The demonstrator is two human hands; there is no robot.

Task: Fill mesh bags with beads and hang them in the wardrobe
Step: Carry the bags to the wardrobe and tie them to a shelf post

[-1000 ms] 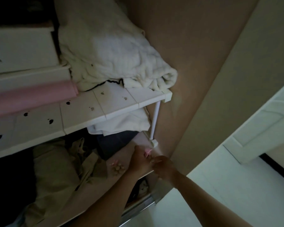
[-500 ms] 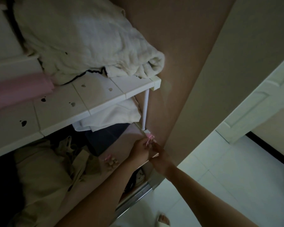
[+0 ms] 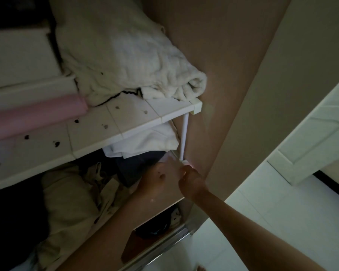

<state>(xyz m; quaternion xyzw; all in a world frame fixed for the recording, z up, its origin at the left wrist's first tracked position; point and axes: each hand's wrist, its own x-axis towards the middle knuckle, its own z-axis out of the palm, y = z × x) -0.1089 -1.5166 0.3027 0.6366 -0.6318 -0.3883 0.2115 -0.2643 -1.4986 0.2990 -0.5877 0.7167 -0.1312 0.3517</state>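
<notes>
Wardrobe (image 3: 213, 75): dim interior with a brown side wall just right of the post; pale floor tiles lie further right.
Blanket (image 3: 125, 61): cream, rolled, lying on the shelf up and left of the post's top.
Shelf (image 3: 114, 122): white slatted rack; the post holds up its right corner.
Post (image 3: 185, 133): thin white leg, upright, its foot at both hands.
Left hand (image 3: 160, 178): just left of the post's foot, back to the camera. The fingers are hidden, so I cannot tell whether it grips.
Right hand (image 3: 191, 178): just below the foot, fingers curled, apparently pinching a small pink thing.
Mesh bag (image 3: 192, 165): only a pink glint, touching the right fingertips and just beside the foot. Its body and beads are not visible.
Step in hand: judged to be fastening the bag to the post.
Doing it well: keep the cord taut, loop it fully round the post above the foot, steady the post with the free hand, and test the hold before letting go.
</notes>
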